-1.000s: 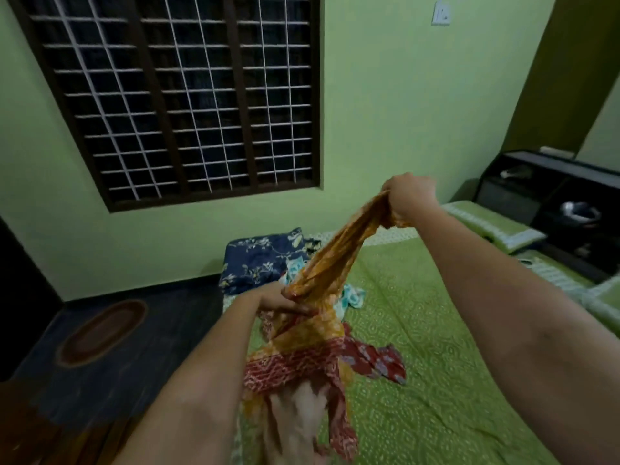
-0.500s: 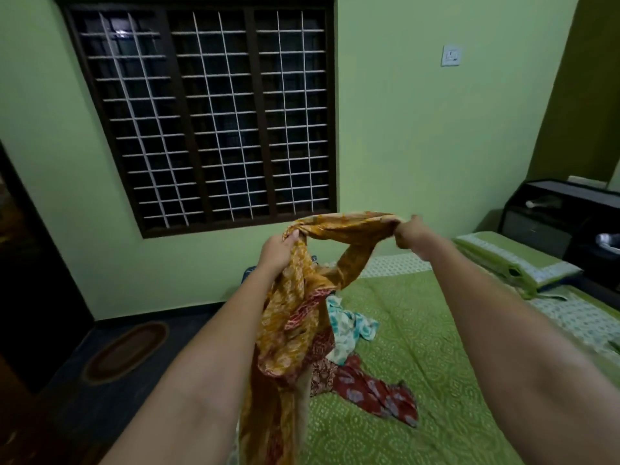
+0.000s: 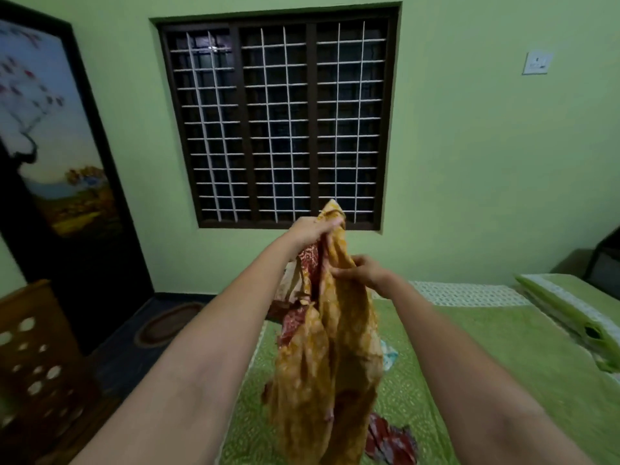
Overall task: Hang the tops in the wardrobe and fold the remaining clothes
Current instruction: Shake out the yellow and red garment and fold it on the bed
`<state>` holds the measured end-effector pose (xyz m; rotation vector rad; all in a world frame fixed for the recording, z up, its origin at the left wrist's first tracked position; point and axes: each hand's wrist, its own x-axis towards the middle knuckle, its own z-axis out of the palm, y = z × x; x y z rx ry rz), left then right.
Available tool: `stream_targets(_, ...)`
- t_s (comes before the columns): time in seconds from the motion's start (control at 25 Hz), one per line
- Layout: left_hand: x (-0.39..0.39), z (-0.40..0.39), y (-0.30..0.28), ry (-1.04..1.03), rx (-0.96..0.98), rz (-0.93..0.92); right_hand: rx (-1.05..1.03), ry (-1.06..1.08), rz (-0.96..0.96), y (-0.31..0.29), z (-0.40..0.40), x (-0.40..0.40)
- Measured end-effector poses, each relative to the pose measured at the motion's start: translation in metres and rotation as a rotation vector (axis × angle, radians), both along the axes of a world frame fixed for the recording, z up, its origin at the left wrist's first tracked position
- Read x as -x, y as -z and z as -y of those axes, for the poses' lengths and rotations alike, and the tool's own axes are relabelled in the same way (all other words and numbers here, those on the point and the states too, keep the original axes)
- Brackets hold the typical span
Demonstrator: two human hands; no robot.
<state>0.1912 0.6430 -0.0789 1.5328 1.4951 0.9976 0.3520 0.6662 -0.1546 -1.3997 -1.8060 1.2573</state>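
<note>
A long orange-yellow top with red patterned trim hangs in the air over the green bed. My left hand grips its upper end and holds it high in front of the window. My right hand is lower and to the right, with its fingers and thumb on the cloth's side edge. A red patterned garment lies on the bed below the top. A bit of light blue cloth shows behind it.
A barred window fills the green wall ahead. A dark door with a painted panel stands at the left, a brown perforated basket below it. A green pillow and a dark shelf unit are at the right.
My left hand has raised the top's end higher. My right hand let go of the far end and came in and down to the cloth's side. The view tilted up.
</note>
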Motion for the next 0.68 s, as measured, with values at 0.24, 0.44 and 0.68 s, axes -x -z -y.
stream_targets(0.24, 0.032, -0.011, -0.006, 0.033, 0.043, -0.734, -0.160, 0.184, -0.141, 0.008, -0.005, -0.014)
stream_targets(0.44, 0.019, -0.016, -0.013, 0.042, -0.108, -0.604, 0.299, -0.123, -0.277, 0.015, 0.012, -0.012)
stream_targets(0.68, 0.013, -0.026, -0.007, -0.123, -0.341, -0.609, 0.351, -0.177, -0.303, 0.014, 0.026, 0.039)
